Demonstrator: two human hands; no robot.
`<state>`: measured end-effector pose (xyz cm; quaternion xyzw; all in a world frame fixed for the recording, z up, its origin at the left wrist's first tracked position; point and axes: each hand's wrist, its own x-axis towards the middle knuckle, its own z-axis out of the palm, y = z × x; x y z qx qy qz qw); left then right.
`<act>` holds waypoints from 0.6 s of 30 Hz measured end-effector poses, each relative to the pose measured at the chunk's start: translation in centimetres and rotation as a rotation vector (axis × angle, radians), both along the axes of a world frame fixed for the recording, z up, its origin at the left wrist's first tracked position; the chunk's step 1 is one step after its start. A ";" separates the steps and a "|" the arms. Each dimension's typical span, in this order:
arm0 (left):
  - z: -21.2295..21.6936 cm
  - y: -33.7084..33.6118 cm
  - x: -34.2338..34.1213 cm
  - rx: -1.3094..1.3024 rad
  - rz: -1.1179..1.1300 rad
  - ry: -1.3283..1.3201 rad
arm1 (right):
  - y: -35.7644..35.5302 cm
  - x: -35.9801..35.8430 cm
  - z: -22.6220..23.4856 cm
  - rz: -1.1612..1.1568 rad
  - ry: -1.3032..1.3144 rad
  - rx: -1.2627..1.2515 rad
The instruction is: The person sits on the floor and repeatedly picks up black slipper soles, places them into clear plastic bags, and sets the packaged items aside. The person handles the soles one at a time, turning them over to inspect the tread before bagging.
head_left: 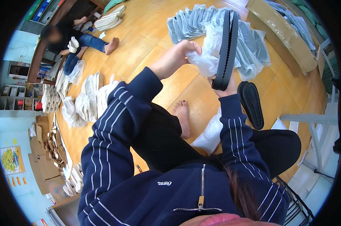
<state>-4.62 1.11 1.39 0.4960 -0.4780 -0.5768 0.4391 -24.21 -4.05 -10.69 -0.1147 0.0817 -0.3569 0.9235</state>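
My right hand (229,89) grips a pair of black shoe soles (227,49) at their lower end. They stand upright, pressed face to face, with ridged edges. To their left, my left hand (179,56) pinches a crumpled clear plastic bag (207,60). The bag hangs between my hands and seems to touch the soles; its opening cannot be made out. On the floor right of my right forearm lies another pair of black soles (251,105), unwrapped. Just beyond my hands, a long row of bagged dark soles (185,23) curves across the floor.
A pile of white plastic bags (210,133) lies by my bare foot (182,116). Bagged pale soles (88,96) stand at the left. Another person (67,43) sits far left, holding a pale sole. A cardboard box (281,35) stands far right, near a metal frame (309,119).
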 end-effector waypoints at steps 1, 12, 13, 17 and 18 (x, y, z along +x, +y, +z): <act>0.1 0.0 -0.1 -0.014 0.012 -0.168 | 0.0 0.1 0.1 0.005 0.005 -0.026; -2.2 0.8 1.1 -0.484 0.057 -1.316 | -0.5 -0.8 3.2 -0.280 0.289 -0.091; -2.2 0.8 1.2 -0.386 0.047 -1.268 | -0.4 -0.7 3.5 -0.316 0.359 -0.134; -3.3 0.6 3.5 -0.370 0.120 -1.137 | 0.2 -0.3 4.2 -0.512 0.617 -0.469; -3.0 0.3 4.1 -0.261 0.148 -1.064 | 0.3 -0.3 4.7 -0.538 0.685 -0.576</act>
